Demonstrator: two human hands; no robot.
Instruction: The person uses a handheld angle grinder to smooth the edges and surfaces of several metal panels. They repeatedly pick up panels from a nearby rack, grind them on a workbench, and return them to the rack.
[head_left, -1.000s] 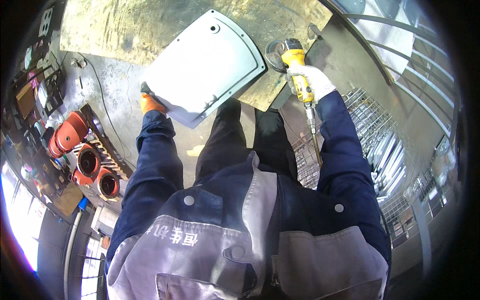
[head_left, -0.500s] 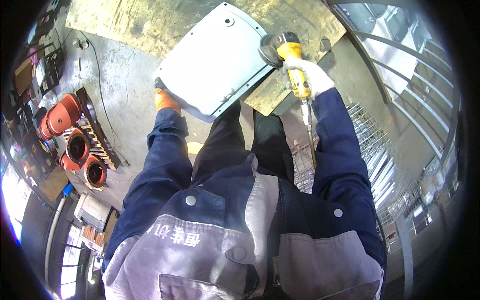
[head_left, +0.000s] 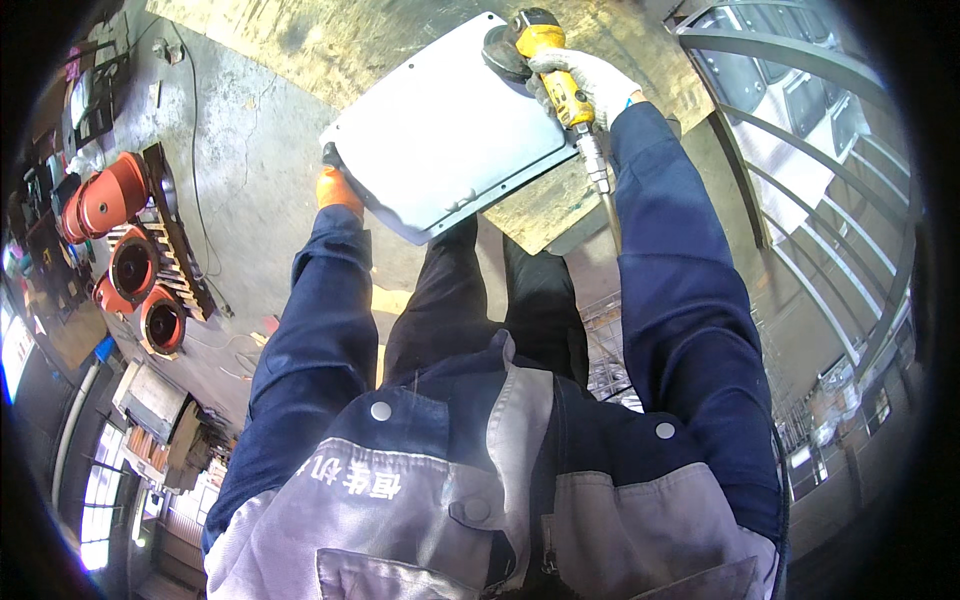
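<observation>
A pale blue-white panel [head_left: 450, 120] with rounded corners and small holes along its rim lies tilted in front of me. My left hand [head_left: 338, 186], in an orange and black glove, grips its left edge; some of the fingers are hidden. In a white and grey glove, my right hand [head_left: 592, 84] is wrapped round a yellow air-powered angle grinder [head_left: 568, 95]. The grinder's dark round disc [head_left: 507, 53] is at the panel's far right edge; whether it touches I cannot tell. A metal fitting and hose run back from the tool along my right forearm.
A worn wooden board [head_left: 290, 45] lies under the panel. Several orange flanged pipe pieces [head_left: 112, 197] stand on the left near a pallet [head_left: 180, 240]. A curved metal rack [head_left: 800, 60] holding panels is at the right. A cable [head_left: 193, 130] crosses the floor.
My right hand has carried the grinder left and farther away along the panel's right edge toward its far corner. My left hand keeps its hold; the whole view has shifted slightly.
</observation>
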